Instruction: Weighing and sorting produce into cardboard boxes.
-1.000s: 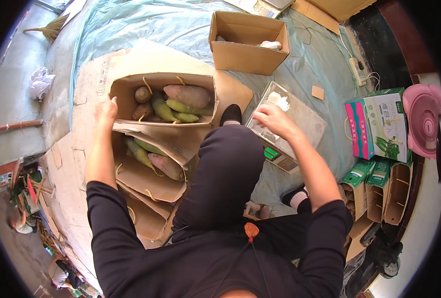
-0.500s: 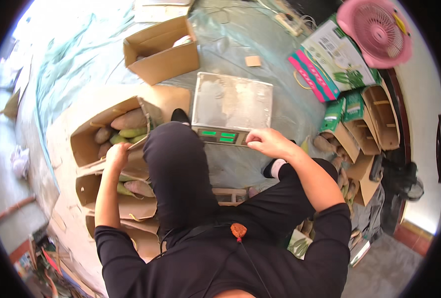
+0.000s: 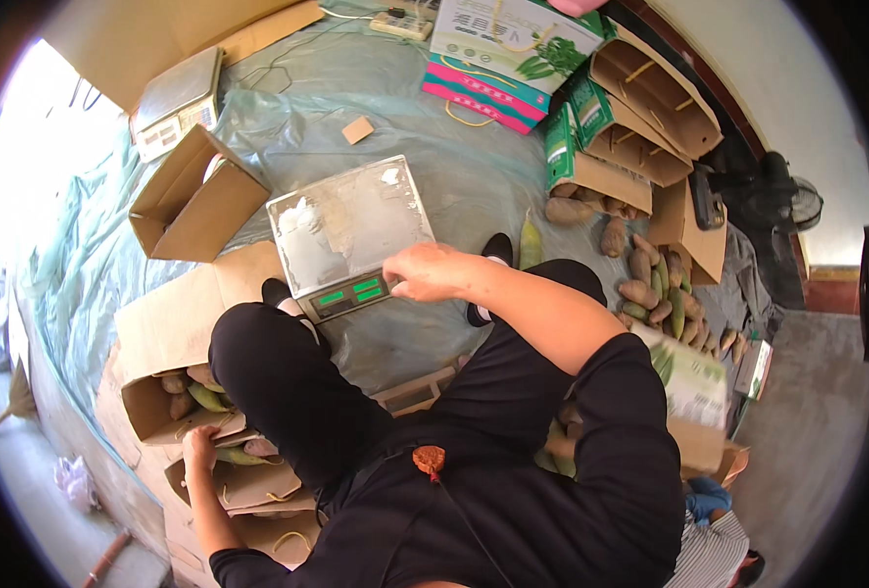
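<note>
My right hand (image 3: 423, 271) rests at the front right corner of a digital scale (image 3: 351, 220), beside its green-lit display. Its fingers are curled, with nothing visible in them. The scale's metal plate is worn and bears no load. Low on the left, my left hand (image 3: 199, 449) is closed on the edge of a cardboard box (image 3: 148, 404). Inside that box lie brown tubers (image 3: 174, 382) and a long green one (image 3: 206, 397). Another open carton (image 3: 243, 482), also with tubers, stands just nearer to me.
A tall empty-looking carton (image 3: 221, 211) and a second scale (image 3: 180, 98) stand far left. On the right are open cartons (image 3: 655, 88), loose tubers (image 3: 640, 294) and a black fan (image 3: 772, 201). Gift boxes (image 3: 513, 49) and a power strip (image 3: 402, 24) lie at the back.
The view has swung to the right, so the scale appears further left. My left hand stays at the box edge; my right hand stays by the scale's panel.
</note>
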{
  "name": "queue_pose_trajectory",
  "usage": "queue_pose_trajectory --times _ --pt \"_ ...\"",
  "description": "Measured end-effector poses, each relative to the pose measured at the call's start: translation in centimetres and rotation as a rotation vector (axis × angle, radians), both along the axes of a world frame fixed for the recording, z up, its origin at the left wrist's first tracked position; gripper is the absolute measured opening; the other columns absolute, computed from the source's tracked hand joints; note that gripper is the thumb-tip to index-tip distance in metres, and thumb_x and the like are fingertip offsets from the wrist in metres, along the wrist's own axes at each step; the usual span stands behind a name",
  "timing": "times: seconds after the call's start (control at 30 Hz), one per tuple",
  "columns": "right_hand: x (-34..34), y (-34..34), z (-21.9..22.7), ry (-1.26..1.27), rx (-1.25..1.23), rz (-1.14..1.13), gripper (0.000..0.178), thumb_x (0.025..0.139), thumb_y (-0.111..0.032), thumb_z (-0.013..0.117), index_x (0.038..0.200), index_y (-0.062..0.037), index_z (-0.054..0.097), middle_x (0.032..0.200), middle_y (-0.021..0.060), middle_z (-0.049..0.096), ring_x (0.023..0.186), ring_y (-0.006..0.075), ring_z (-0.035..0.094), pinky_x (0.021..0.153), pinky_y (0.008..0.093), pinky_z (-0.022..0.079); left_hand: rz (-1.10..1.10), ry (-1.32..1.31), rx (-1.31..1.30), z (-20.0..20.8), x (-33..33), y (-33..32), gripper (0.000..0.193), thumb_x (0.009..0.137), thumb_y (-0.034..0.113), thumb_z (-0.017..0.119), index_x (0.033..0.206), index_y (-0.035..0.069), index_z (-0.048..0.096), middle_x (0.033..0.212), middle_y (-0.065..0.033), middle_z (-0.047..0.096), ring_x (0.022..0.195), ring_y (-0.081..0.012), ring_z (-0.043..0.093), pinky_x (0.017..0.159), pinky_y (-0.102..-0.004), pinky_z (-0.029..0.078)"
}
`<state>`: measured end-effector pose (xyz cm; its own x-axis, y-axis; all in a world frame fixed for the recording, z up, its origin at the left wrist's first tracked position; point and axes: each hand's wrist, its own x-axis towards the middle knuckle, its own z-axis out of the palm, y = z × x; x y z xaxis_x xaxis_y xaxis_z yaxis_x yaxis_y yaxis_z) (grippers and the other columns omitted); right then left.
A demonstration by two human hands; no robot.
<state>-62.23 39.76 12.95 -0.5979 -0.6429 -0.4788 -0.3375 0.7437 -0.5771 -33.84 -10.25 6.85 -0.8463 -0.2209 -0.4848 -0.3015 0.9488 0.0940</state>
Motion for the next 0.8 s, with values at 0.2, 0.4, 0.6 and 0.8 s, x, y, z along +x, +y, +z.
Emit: queue_pose_trajectory --times 0.2,0.4,0.6,0.8 --pt "0.8 -0.4 2.4 0.031 -0.052 0.075 0.026 0.081 -0.023 0.06 0.102 -0.0068 0.062 0.094 0.0149 0.065 0.093 0.0329 0.061 0.079 0.0429 0.047 0.152 -0.067 0.097 3.4 -2.2 0.0 0.021 0.073 0.0 0.059 0.088 0.005 0.071 0.084 -0.0174 0.068 0.08 -0.0284 0.067 0.074 -0.0348 0.052" --pt "0.8 -0.2 4.5 0.125 -0.017 0.131 0.027 0.08 -0.025 0.064 0.101 -0.0076 0.062 0.092 0.0147 0.065 0.091 0.0324 0.062 0.078 0.0436 0.048 0.249 0.297 0.252 10.4 -11.3 4.0 0.029 0.079 -0.001 0.057 0.107 0.002 0.064 0.099 -0.0152 0.067 0.09 -0.0258 0.065 0.082 -0.0327 0.05" --pt "0.0 2.0 5.2 0.206 -0.215 -0.027 0.029 0.08 -0.027 0.064 0.102 -0.0078 0.062 0.094 0.0147 0.066 0.092 0.0325 0.062 0.079 0.0425 0.048 -0.24 0.605 0.306 18.0 -22.6 19.7 0.026 0.082 0.001 0.057 0.107 0.0 0.063 0.107 -0.0132 0.063 0.101 -0.027 0.06 0.088 -0.033 0.044" --pt "-1.5 7.4 7.9 0.197 -0.442 -0.303 0.028 0.08 -0.026 0.061 0.102 -0.0091 0.064 0.089 0.0127 0.066 0.085 0.0279 0.063 0.075 0.0397 0.048 -0.441 0.525 0.562 16.7 -27.2 30.9 0.026 0.079 0.001 0.06 0.105 0.002 0.064 0.103 -0.013 0.064 0.097 -0.0277 0.061 0.086 -0.0319 0.045"
